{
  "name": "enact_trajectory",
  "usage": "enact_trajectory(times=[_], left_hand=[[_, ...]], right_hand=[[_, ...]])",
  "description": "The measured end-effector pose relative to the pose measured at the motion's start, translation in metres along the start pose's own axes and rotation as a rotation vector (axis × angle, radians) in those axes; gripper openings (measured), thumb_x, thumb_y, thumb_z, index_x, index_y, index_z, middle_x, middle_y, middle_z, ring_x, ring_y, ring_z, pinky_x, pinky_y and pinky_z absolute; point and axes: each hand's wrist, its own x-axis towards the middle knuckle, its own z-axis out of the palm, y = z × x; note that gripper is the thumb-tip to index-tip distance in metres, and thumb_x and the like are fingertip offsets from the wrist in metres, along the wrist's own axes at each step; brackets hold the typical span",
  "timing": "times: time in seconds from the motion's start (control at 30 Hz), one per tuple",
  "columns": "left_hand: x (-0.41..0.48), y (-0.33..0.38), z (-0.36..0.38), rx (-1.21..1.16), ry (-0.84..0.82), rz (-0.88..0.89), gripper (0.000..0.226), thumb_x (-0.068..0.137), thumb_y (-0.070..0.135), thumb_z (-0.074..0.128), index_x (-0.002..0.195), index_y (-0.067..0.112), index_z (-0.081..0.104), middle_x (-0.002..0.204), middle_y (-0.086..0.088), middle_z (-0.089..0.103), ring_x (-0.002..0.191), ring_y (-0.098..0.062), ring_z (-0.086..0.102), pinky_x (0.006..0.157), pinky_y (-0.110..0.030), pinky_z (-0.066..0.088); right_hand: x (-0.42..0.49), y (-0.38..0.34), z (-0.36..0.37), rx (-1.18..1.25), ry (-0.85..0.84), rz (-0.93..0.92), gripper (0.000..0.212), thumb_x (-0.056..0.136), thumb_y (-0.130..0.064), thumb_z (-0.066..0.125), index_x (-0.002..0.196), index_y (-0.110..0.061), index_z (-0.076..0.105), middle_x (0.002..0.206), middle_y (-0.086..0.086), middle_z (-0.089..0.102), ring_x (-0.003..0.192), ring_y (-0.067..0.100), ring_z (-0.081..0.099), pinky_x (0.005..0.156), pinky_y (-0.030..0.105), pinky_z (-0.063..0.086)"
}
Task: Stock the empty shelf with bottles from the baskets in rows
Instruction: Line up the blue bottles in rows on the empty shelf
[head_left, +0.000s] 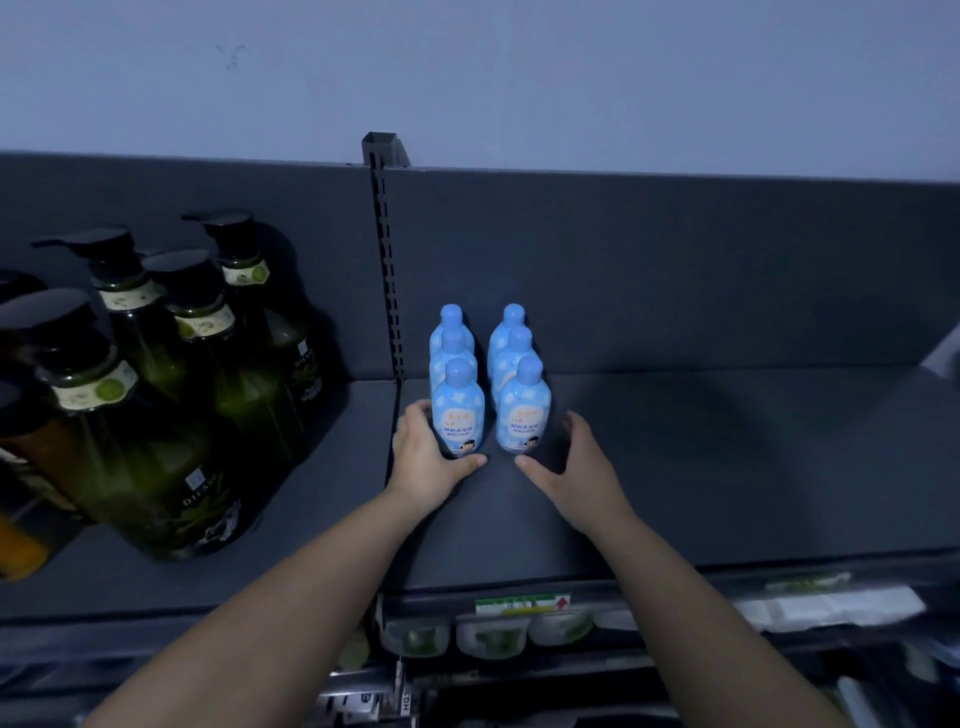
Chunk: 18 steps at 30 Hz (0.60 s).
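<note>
Several small light-blue bottles stand on the dark shelf (675, 467) in two rows of three, running front to back. My left hand (426, 457) curls round the front left blue bottle (458, 410), fingers on its left side and thumb across its base. My right hand (571, 467) is spread just right of the front right blue bottle (523, 410). Its thumb tip lies near that bottle's base and its fingers are apart from the bottle. No basket is in view.
Several tall dark-green pump bottles (171, 384) crowd the neighbouring shelf section on the left, beyond the slotted upright (387, 260). The shelf's back panel (675, 270) rises behind the blue bottles. Lower shelves with packaged goods (493, 634) show below the front edge.
</note>
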Motion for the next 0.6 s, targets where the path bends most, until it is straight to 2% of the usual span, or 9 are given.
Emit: enact_trajectory(times=[0.1, 0.17, 0.3, 0.37, 0.47, 0.6], left_hand=[[-0.012, 0.001, -0.004, 0.057, 0.021, -0.027, 0.082, 0.068, 0.023, 0.087, 0.133, 0.013, 0.037, 0.133, -0.005, 0.042, 0.128, -0.022, 0.040, 0.107, -0.033, 0.035], [-0.022, 0.006, -0.009, 0.117, 0.005, -0.058, 0.084, 0.070, 0.026, 0.084, 0.137, 0.014, 0.034, 0.137, -0.007, 0.038, 0.130, -0.026, 0.036, 0.107, -0.036, 0.034], [-0.048, 0.028, -0.025, 0.487, -0.034, -0.088, 0.078, 0.080, 0.049, 0.071, 0.141, 0.023, 0.030, 0.140, -0.005, 0.031, 0.131, -0.028, 0.032, 0.105, -0.046, 0.031], [-0.065, 0.036, -0.038, 0.717, 0.010, -0.019, 0.074, 0.085, 0.052, 0.063, 0.143, 0.021, 0.030, 0.145, -0.006, 0.027, 0.135, -0.028, 0.027, 0.108, -0.047, 0.026], [-0.098, 0.043, -0.048, 1.023, 0.053, 0.078, 0.083, 0.089, 0.054, 0.055, 0.151, 0.014, 0.017, 0.156, -0.008, 0.013, 0.145, -0.028, 0.012, 0.115, -0.048, 0.017], [-0.147, 0.058, -0.048, 1.088, 0.051, -0.001, 0.094, 0.093, 0.060, 0.045, 0.156, 0.010, -0.003, 0.162, -0.007, -0.004, 0.150, -0.027, -0.005, 0.118, -0.053, 0.006]], right_hand=[[-0.011, 0.010, -0.005, -0.207, -0.009, 0.014, 0.090, 0.087, -0.043, 0.069, 0.154, -0.010, 0.019, 0.157, 0.005, 0.029, 0.143, 0.020, 0.030, 0.112, 0.030, 0.029], [-0.016, 0.011, -0.009, -0.323, 0.010, -0.009, 0.078, 0.090, -0.039, 0.064, 0.150, -0.008, 0.026, 0.152, 0.011, 0.035, 0.138, 0.024, 0.037, 0.109, 0.033, 0.033], [-0.025, 0.000, -0.015, -0.581, 0.082, -0.135, 0.067, 0.092, -0.043, 0.056, 0.146, -0.011, 0.031, 0.147, 0.007, 0.040, 0.135, 0.025, 0.037, 0.104, 0.037, 0.038], [-0.034, -0.007, -0.016, -0.698, 0.079, -0.215, 0.068, 0.093, -0.049, 0.051, 0.147, -0.014, 0.028, 0.151, 0.005, 0.035, 0.139, 0.025, 0.031, 0.108, 0.041, 0.034], [-0.053, -0.011, -0.023, -0.872, 0.031, -0.328, 0.076, 0.094, -0.052, 0.046, 0.153, -0.017, 0.014, 0.161, 0.006, 0.016, 0.148, 0.030, 0.013, 0.116, 0.051, 0.021], [-0.073, -0.012, -0.043, -0.976, 0.025, -0.439, 0.082, 0.094, -0.054, 0.045, 0.156, -0.016, 0.006, 0.164, 0.004, 0.007, 0.150, 0.029, 0.005, 0.118, 0.057, 0.014]])
